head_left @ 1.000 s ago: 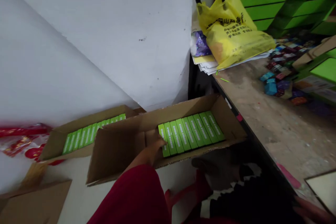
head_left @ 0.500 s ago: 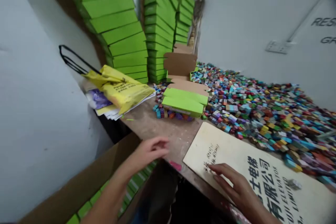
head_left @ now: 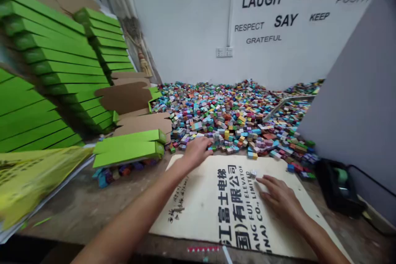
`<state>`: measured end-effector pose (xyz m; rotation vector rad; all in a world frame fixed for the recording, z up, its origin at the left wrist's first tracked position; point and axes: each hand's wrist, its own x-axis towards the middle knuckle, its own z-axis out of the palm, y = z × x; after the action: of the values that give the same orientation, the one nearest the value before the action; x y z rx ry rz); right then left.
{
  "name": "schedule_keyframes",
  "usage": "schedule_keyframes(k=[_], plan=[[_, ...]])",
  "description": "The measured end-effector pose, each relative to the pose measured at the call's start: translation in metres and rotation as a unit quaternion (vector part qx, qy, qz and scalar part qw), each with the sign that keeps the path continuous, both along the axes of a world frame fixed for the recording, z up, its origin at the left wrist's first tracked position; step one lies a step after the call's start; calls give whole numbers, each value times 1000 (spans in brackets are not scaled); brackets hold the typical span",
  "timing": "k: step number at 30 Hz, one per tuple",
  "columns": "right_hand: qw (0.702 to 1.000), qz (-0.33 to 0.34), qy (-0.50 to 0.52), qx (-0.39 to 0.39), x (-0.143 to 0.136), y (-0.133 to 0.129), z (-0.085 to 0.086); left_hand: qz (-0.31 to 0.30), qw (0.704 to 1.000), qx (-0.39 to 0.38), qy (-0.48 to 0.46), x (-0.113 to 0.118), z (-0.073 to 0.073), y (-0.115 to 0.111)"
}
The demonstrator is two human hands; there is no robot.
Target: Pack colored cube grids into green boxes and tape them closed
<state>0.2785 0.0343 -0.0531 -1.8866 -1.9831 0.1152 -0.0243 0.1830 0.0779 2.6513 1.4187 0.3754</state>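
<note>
My left hand [head_left: 198,151] reaches to the front edge of a large pile of small coloured blocks [head_left: 225,111]; its fingers are curled by the blocks, and whether they grip one is too small to tell. Over the printed cream board [head_left: 207,198], my right hand [head_left: 276,194] has its fingers apart. A small silvery block [head_left: 253,174] lies on the board just beyond those fingertips.
Lidded green boxes [head_left: 128,148] lie on the left over some blocks, before open brown flaps [head_left: 126,97]. Tall green box stacks [head_left: 62,62] and a yellow bag [head_left: 37,177] are further left. A black tape dispenser [head_left: 340,187] stands at the right.
The view has swung to the right, onto the pile and wall. My left hand has moved from over the bare table edge to the blocks; my right hand is now nearer the silvery block.
</note>
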Motion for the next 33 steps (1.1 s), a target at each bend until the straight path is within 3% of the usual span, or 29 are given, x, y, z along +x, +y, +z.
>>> schedule_keyframes(k=[2,4,8,13,17,23,27,31,33], plan=[[1000,-7,25,10,12,21,9,12,1000,-18,15,42,-21,4],[997,-56,28,33,19,47,23,45,999,-19,18,71,-35,14],[986,-156,-39,42,29,101,43,107,994,-17,-3,96,-42,48],[991,-97,-88,25,29,146,27,114,992,-23,-54,106,-50,80],[990,-108,-79,42,23,163,14,81,990,-18,-115,116,-63,85],[993,-45,-36,107,19,150,17,1,980,-12,-196,117,-72,53],[992,47,13,112,-2,115,15,-37,974,-27,-221,94,-77,8],[980,163,92,61,-18,84,19,-127,969,-49,-205,65,-80,-42],[982,135,125,52,-12,86,25,-114,973,-38,-196,54,-79,-54]])
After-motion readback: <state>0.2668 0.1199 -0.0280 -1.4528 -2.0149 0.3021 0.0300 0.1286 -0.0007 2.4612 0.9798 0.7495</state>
